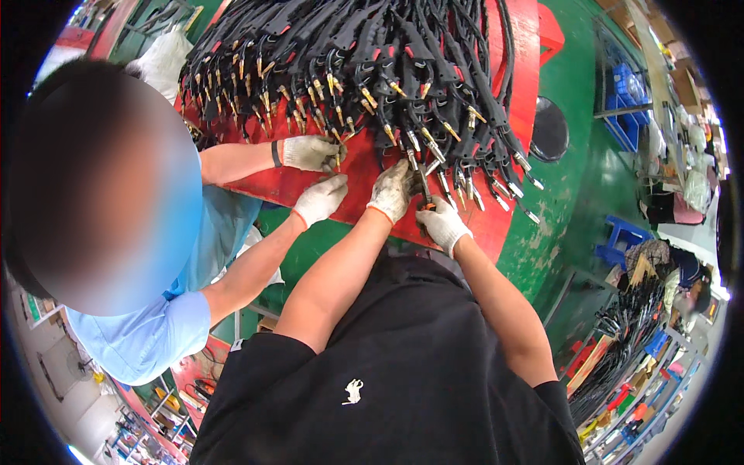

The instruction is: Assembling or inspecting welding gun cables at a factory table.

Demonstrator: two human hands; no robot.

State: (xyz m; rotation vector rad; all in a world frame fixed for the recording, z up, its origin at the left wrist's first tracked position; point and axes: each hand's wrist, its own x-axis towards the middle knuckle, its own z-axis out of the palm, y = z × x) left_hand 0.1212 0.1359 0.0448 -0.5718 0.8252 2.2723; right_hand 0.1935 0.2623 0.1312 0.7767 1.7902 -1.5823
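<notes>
A dense pile of black welding torches [415,50] with red triggers and brass or silver tips covers the red table in front of me. My left hand [391,191], in a white glove soiled dark at the fingers, is closed around the front end of one torch at the near side of the pile. Close to its right, my gloved right hand [444,225] grips a hand tool [424,186] with a metal front and some orange at its handle; it looks like pliers. The tool's front is up against the silver tips. My fingers partly hide the contact.
At my left a co-worker in a light blue shirt [139,341] works with gloved hands [322,200] on a brass-tipped torch, close to my left arm. The red table [488,225] ends just before me. A black round stool [549,129] and blue stool [620,239] stand right.
</notes>
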